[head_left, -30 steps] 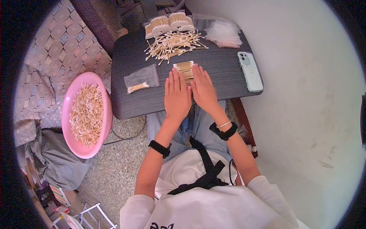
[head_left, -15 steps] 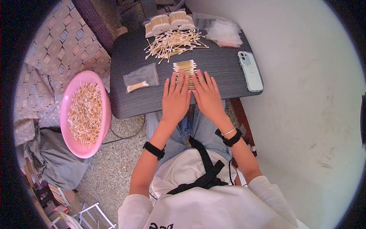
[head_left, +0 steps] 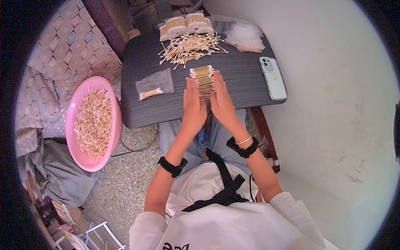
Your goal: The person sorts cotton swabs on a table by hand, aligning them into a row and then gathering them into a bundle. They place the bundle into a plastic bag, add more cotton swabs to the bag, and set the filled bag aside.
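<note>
Flanking the swab row [head_left: 203, 79], the left hand [head_left: 193, 105] and right hand [head_left: 223, 104] stand edgewise, fingers together, seemingly to even its tips. Loose swabs [head_left: 189, 48] lie handily beyond both.

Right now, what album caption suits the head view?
Left hand and right hand flank a row of cotton swabs on a dark table, pink basin alongside.

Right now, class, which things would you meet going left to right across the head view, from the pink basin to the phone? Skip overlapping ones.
Pink basin, clear plastic bag, left hand, right hand, phone. The swab row is left out: its span overlaps both hands.
</note>
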A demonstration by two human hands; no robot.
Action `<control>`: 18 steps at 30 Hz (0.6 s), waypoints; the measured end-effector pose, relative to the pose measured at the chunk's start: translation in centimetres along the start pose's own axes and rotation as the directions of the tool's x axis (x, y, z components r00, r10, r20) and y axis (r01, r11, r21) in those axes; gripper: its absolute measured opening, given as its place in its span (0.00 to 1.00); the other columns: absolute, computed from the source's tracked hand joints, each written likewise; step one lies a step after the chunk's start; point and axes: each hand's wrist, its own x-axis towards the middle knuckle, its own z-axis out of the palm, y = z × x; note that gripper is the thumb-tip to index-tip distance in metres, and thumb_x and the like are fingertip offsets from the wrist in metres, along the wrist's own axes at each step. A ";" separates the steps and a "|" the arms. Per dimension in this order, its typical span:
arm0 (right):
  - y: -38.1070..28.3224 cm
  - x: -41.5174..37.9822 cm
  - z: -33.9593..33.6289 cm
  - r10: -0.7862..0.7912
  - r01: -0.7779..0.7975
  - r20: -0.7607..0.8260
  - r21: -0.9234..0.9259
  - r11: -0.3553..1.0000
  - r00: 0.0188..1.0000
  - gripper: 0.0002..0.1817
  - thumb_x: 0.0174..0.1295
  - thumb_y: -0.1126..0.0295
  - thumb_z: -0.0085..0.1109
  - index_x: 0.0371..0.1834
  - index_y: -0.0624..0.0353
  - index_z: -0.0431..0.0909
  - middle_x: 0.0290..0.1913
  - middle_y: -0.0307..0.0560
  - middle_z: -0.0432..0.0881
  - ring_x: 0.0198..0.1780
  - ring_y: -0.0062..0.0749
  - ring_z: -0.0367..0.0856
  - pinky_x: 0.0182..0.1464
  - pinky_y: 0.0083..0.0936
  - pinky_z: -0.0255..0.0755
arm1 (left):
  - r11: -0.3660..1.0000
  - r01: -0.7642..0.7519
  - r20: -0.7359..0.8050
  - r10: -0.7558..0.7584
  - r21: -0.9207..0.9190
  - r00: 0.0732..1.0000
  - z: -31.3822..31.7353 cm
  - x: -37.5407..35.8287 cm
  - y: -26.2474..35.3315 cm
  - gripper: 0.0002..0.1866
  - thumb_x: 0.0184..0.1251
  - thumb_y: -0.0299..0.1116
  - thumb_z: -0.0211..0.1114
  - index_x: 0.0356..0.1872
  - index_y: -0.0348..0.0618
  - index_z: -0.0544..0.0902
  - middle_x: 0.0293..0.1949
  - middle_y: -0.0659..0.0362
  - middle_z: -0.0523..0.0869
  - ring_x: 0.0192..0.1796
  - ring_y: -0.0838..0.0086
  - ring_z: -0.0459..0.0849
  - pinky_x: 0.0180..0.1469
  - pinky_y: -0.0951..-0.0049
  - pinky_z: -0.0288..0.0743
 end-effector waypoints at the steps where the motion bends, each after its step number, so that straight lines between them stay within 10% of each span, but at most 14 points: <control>1: 0.1 -0.2 -0.5 -0.003 0.003 -0.008 -0.001 1.000 1.000 0.32 0.70 0.75 0.42 0.78 0.66 0.48 0.78 0.65 0.50 0.78 0.59 0.49 0.78 0.47 0.42 | 0.999 0.014 -0.014 -0.015 -0.041 1.000 -0.7 0.0 -0.1 0.36 0.67 0.24 0.52 0.74 0.26 0.50 0.76 0.35 0.50 0.80 0.47 0.47 0.77 0.50 0.45; 11: -0.5 -0.5 -2.0 -0.118 0.224 0.247 -0.457 0.861 0.962 0.33 0.70 0.59 0.51 0.74 0.63 0.58 0.78 0.51 0.57 0.78 0.48 0.53 0.77 0.50 0.46 | 0.783 -0.285 0.229 0.187 0.553 0.955 -2.5 -0.6 -1.2 0.30 0.73 0.36 0.54 0.74 0.42 0.62 0.77 0.57 0.59 0.79 0.61 0.55 0.76 0.51 0.49; 18: -0.8 -1.4 -2.1 -0.111 0.231 0.242 -0.549 0.804 0.964 0.33 0.69 0.53 0.52 0.73 0.61 0.63 0.77 0.50 0.58 0.78 0.45 0.54 0.77 0.50 0.45 | 0.791 -0.273 0.200 0.193 0.547 0.961 -2.7 -0.8 -0.7 0.27 0.72 0.36 0.55 0.71 0.42 0.68 0.75 0.57 0.63 0.78 0.61 0.57 0.76 0.51 0.50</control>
